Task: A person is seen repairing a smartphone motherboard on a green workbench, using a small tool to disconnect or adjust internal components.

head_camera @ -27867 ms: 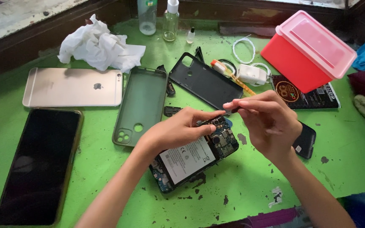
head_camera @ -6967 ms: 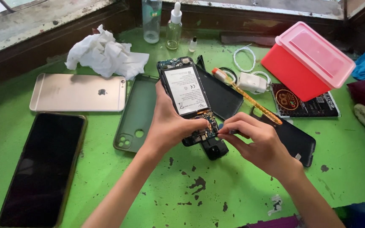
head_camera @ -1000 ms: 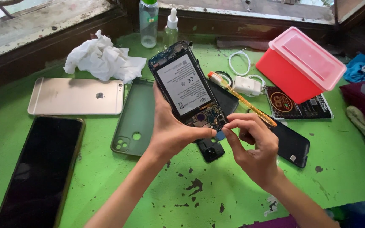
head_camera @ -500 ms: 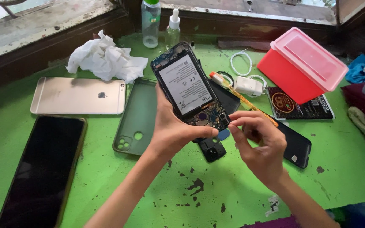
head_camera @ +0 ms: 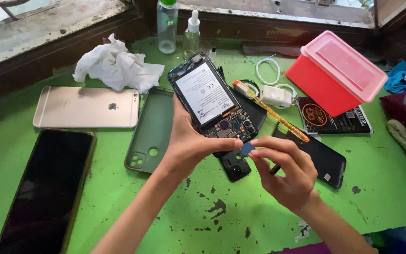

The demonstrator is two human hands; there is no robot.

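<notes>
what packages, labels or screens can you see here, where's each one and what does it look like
Battery label: white rectangle on the opened phone held in the left hand.
Dark screen: black slab, table's left edge.
Flat packet: black, round red-gold emblem, under the red box.
Bottle label: pale, top centre.

A single head-worn camera looks steeply down and forward over the green tabletop from close above. The forearms enter from the bottom edge, and both hands sit near the centre of the frame. The far window sill runs along the top edge. No second view overlaps it.
</notes>
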